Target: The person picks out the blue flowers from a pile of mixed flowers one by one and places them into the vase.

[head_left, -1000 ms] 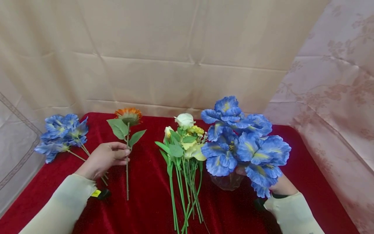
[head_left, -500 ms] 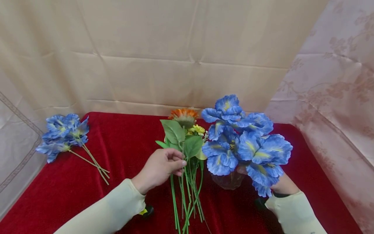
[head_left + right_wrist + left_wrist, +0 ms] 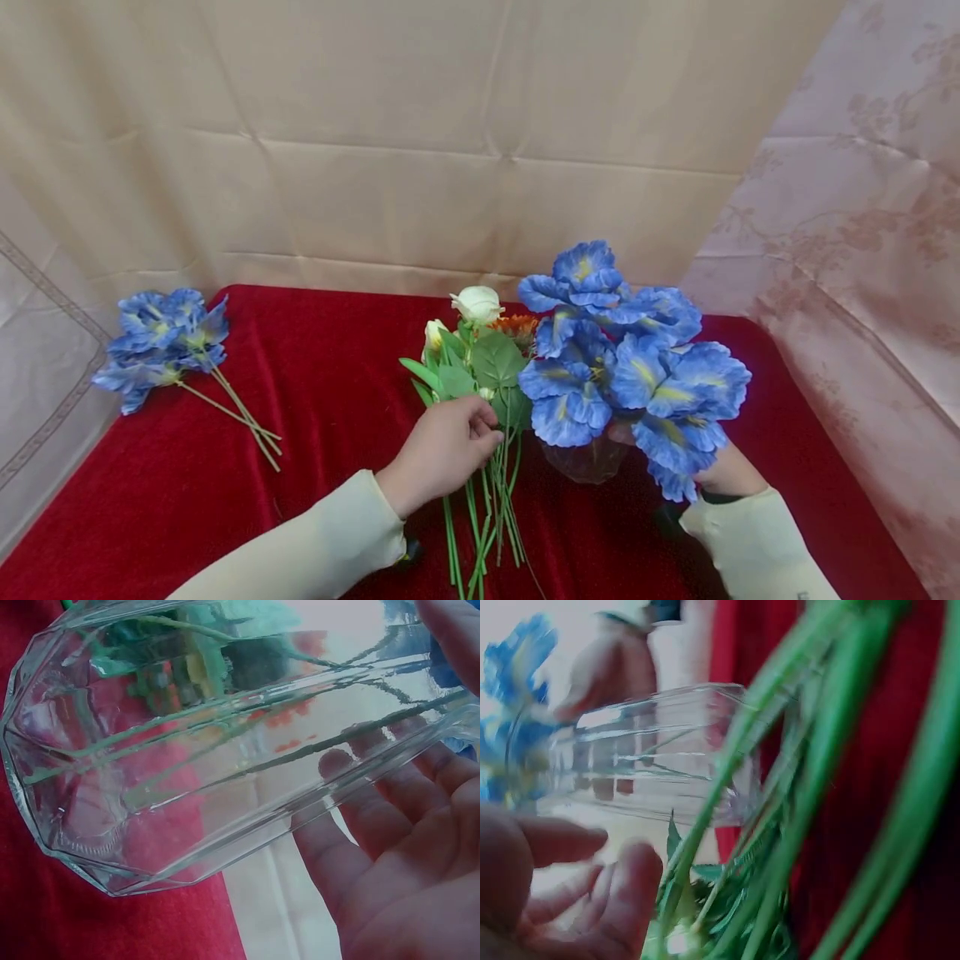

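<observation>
My left hand [image 3: 450, 442] is over the stems of a mixed bunch of flowers [image 3: 457, 379]. In the left wrist view a gap shows between thumb and fingers [image 3: 634, 889], with nothing held there. An orange sunflower-like flower [image 3: 517, 327] with large green leaves lies on the bunch, partly behind the blue blooms. My right hand [image 3: 405, 847] grips a clear faceted glass vase [image 3: 225, 750], its fingers round the side. Several large blue flowers [image 3: 637, 367] fill the vase mouth, and their stems show through the glass. In the head view these blooms hide most of the right hand.
At the far left lie more blue flowers [image 3: 161, 342] with crossed stems. A white rose [image 3: 477, 305] tops the mixed bunch. Red velvet cloth [image 3: 330, 375] covers the table. A beige curtain [image 3: 375, 150] hangs behind, with a patterned cloth [image 3: 862, 250] at the right.
My left hand has moved right with the orange flower, passed over the bunch and let it go there. The right hand and vase have hardly moved.
</observation>
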### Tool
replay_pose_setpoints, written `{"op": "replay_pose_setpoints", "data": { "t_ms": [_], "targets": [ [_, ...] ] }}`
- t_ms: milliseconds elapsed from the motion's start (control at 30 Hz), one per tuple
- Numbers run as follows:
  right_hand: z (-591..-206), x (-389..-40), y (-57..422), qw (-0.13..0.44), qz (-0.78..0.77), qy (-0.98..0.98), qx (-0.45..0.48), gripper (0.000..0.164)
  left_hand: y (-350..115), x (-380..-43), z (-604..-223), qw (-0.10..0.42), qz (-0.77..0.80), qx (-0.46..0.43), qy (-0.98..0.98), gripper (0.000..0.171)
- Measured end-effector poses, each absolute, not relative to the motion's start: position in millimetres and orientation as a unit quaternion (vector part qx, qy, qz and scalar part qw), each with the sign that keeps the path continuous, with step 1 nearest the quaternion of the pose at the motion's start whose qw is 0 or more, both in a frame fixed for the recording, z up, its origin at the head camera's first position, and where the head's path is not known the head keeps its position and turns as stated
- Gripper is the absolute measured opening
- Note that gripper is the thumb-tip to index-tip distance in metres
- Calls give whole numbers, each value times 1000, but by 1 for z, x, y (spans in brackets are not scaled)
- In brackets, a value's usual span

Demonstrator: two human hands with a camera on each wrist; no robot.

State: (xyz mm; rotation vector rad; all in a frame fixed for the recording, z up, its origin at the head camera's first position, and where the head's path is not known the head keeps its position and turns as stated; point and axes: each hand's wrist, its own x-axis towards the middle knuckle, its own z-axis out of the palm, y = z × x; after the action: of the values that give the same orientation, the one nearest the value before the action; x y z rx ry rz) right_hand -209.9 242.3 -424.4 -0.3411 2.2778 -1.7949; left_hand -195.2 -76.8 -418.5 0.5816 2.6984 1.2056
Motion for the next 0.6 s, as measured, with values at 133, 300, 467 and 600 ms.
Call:
{"op": "replay_pose_setpoints", "data": {
  "t_ms": [133, 300, 467, 600],
  "targets": [
    [-425, -210, 242, 113, -609, 779, -104, 73, -77, -182, -423, -50, 211, 383, 898, 17],
    [-422, -210, 241, 121, -620, 768, -102, 73, -79, -170, -432, -46, 18, 477, 877, 35],
    [-420, -209, 239, 136, -617, 771, -85, 76, -79, -167, -437, -7, -27, 474, 880, 37],
    [-421, -209, 239, 140, -593, 790, -70, 81, -79, -167, -438, 3, -23, 475, 880, 38]
  ]
}}
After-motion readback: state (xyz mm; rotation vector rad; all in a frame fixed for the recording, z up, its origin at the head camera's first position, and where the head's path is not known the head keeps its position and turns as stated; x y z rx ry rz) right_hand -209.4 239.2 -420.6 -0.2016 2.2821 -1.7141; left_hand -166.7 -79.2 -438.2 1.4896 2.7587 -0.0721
